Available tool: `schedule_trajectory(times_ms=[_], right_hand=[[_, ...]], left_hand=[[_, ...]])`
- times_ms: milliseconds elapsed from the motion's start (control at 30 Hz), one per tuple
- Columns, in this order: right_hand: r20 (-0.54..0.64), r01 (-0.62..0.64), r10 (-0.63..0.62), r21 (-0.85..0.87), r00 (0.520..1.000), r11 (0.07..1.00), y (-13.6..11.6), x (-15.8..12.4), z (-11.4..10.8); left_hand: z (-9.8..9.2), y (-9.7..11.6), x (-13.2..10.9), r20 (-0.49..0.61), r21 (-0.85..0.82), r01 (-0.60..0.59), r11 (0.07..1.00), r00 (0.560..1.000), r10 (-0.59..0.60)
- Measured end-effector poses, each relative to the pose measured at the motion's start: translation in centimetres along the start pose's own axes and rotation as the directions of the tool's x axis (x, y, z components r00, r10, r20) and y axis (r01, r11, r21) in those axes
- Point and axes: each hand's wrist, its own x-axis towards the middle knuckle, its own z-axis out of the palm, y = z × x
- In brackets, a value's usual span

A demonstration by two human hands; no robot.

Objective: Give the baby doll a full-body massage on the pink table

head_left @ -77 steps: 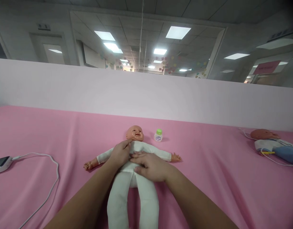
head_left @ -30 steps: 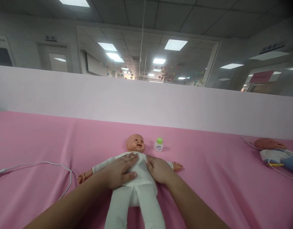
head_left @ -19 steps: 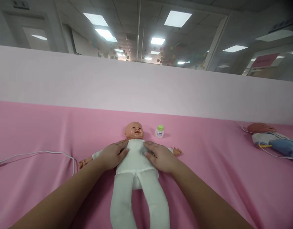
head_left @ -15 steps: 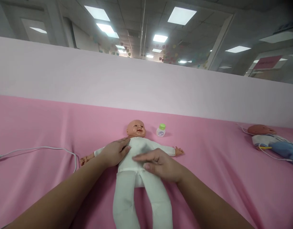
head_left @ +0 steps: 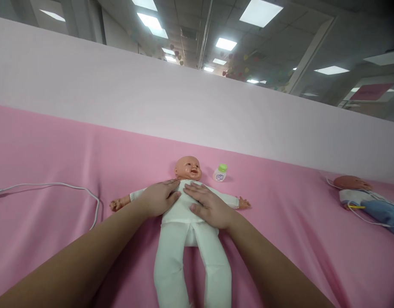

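A baby doll (head_left: 177, 214) with a white cloth body lies on its back, head away from me and arms stretched out to both sides. My left hand (head_left: 160, 197) rests flat on the left side of its chest, fingers extended towards the neck. On the other side of the chest lies my right hand (head_left: 211, 205), palm down with fingers stretched out. Neither hand grips anything. Just right of the doll's head stands a small clear bottle (head_left: 220, 174) with a green cap.
Pink cloth (head_left: 280, 222) covers the surface, with a white wall panel (head_left: 171, 107) and glass behind it. A second doll (head_left: 370, 201) in blue and white, with a thin tube, lies at the far right. A white cable (head_left: 65, 185) runs along the left.
My right hand has moved up the doll's torso and now lies flat on its upper chest. The left hand stays on the chest. The view has tilted slightly.
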Motion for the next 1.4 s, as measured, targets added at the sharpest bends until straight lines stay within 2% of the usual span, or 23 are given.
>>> schedule_trajectory(times_ms=[233,333,433,500,567,633,667,733,767,833,900,1000,1100,1200,1300,1400], right_hand=[[-0.150,-0.205,0.199,-0.029,0.968,0.978,1.7,-0.4,0.0],[-0.165,-0.306,0.290,-0.083,0.943,0.948,2.0,-1.3,-0.5],[-0.163,-0.375,0.361,-0.066,0.918,0.925,2.2,-1.7,-1.0],[-0.164,-0.362,0.351,-0.040,0.922,0.931,2.2,-1.8,-1.1],[-0.162,-0.332,0.324,-0.023,0.932,0.943,2.3,-1.7,-1.0],[-0.161,-0.320,0.314,-0.009,0.936,0.947,2.3,-1.7,-0.9],[-0.161,-0.317,0.312,-0.005,0.936,0.948,2.3,-1.6,-0.9],[-0.170,-0.315,0.310,-0.007,0.935,0.949,2.3,-1.6,-0.8],[-0.177,-0.318,0.311,-0.012,0.934,0.948,2.3,-1.5,-0.8],[-0.184,-0.332,0.323,-0.023,0.928,0.943,2.3,-1.5,-0.9],[-0.180,-0.344,0.335,-0.020,0.925,0.939,2.2,-1.4,-0.9],[-0.170,-0.330,0.327,0.008,0.930,0.944,2.2,-1.4,-0.9],[-0.174,-0.323,0.324,0.036,0.930,0.946,2.2,-1.4,-0.8],[-0.173,-0.327,0.329,0.045,0.928,0.944,2.2,-1.4,-0.7],[-0.157,-0.332,0.327,-0.006,0.932,0.943,2.2,-1.5,-0.8],[-0.145,-0.339,0.329,-0.054,0.933,0.939,1.9,-1.6,-0.9]], left_hand=[[-0.2,0.1,0.0,0.026,0.017,-0.002,1.000,1.000,0.001],[-0.4,0.0,0.0,0.033,0.073,0.042,0.996,0.998,-0.045],[-1.1,0.1,-0.3,0.022,0.100,0.056,0.993,0.998,-0.058],[-1.9,0.9,-0.7,0.001,0.058,-0.007,0.998,1.000,0.007],[-2.8,2.6,-1.5,-0.009,-0.033,-0.134,0.990,0.991,0.134],[-3.6,5.1,-2.5,0.002,-0.171,-0.288,0.942,0.956,0.293],[-3.9,6.5,-3.1,0.027,-0.257,-0.362,0.896,0.924,0.381],[-4.1,9.0,-4.2,0.046,-0.440,-0.481,0.758,0.831,0.554],[-4.0,10.0,-4.6,0.051,-0.494,-0.506,0.707,0.795,0.604],[-3.5,10.9,-5.0,0.071,-0.540,-0.498,0.679,0.777,0.626],[-2.9,10.5,-4.8,0.091,-0.521,-0.453,0.723,0.813,0.575],[-2.1,8.7,-3.6,0.099,-0.431,-0.391,0.813,0.875,0.473],[-1.7,6.9,-2.1,0.109,-0.326,-0.331,0.886,0.918,0.383],[-1.2,5.7,-1.0,0.113,-0.232,-0.208,0.950,0.965,0.238],[-0.7,4.6,-0.4,0.076,-0.155,-0.091,0.984,0.992,0.103],[-0.4,3.3,-0.1,-0.002,-0.077,0.012,0.997,1.000,-0.012]])
